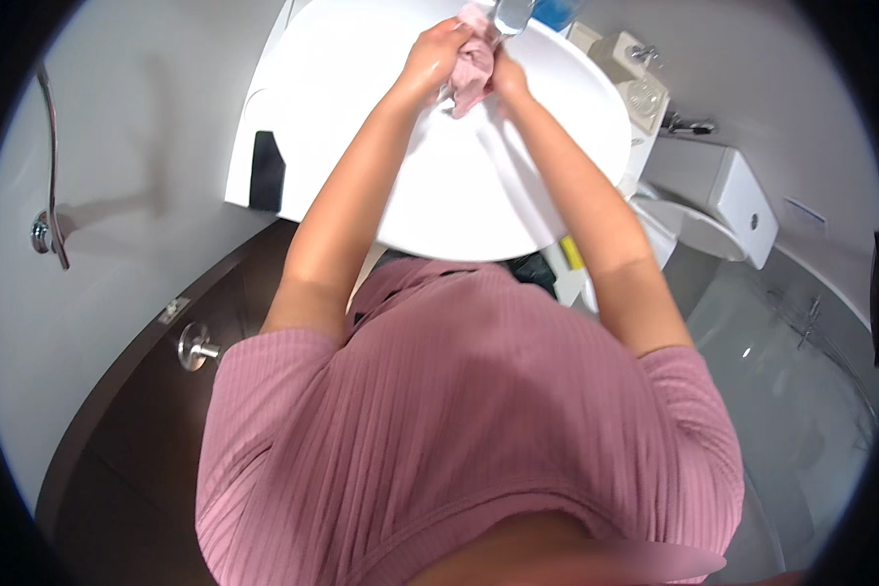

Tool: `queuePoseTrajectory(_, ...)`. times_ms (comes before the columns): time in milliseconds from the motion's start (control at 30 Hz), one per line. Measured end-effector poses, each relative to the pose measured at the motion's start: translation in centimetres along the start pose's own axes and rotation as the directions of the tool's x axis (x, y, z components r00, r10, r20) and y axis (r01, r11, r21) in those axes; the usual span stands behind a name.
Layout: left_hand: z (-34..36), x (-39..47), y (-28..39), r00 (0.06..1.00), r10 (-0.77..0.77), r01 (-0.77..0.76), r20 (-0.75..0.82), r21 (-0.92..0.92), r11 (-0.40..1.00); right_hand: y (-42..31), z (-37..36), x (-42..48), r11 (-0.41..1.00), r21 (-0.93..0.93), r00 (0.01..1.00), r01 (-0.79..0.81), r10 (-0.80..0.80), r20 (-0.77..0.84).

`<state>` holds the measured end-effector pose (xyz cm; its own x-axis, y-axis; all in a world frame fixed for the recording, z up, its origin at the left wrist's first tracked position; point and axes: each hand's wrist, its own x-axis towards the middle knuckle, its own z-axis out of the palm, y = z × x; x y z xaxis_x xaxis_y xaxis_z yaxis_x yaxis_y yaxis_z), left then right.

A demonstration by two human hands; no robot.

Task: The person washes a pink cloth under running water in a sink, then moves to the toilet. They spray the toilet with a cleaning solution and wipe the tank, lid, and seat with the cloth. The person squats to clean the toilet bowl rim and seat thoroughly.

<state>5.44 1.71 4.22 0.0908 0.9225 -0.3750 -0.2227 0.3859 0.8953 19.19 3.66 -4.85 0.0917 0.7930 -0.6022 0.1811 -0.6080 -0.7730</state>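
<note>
A wet-looking pink cloth [473, 69] is bunched between my two hands over the white washbasin [469, 198]. My left hand [436, 53] grips it from the left, its back shiny with water. From the other side my right hand [507, 73] holds the cloth, with most of its fingers hidden behind the fabric. Just above the hands is the chrome faucet [513, 15], close to the cloth's upper end. The cloth's lower tip hangs free above the bowl.
A dark flat object [266, 171] lies on the basin's left ledge. At the right are a cream soap dispenser [621, 56], a clear ribbed glass [643, 98] and a toilet [703, 220]. Behind the faucet stands something blue [554, 12]. A brown door [154, 410] is at lower left.
</note>
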Motion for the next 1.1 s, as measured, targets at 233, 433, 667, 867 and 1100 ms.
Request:
queuePoseTrajectory(233,0.4,-1.6,-0.6,0.975,-0.17,0.22,0.14,-0.664,0.714,-4.7,-0.5,-5.7,0.724,0.638,0.95,-0.264,0.079,0.303)
queuePoseTrajectory(433,0.0,0.8,-5.8,0.889,-0.458,0.287,-0.022,-0.751,0.594,-3.4,1.0,-3.7,0.757,0.652,0.976,0.041,-0.169,0.134)
queuePoseTrajectory(667,-0.2,8.3,-16.4,0.945,-0.285,0.298,0.162,-0.785,0.543,-1.5,4.6,-6.0,0.765,-0.221,0.747,0.605,-0.641,-0.174)
queuePoseTrajectory(867,3.6,4.5,-9.5,0.885,-0.465,0.297,0.006,-0.777,0.555,-2.6,1.2,-3.1,0.844,-0.424,0.862,0.328,-0.451,-0.232)
queuePoseTrajectory(1100,1.3,5.6,-10.6,0.921,-0.38,0.279,0.089,-0.832,0.48,-2.9,2.3,2.7,0.71,-0.582,0.902,0.397,-0.418,0.106)
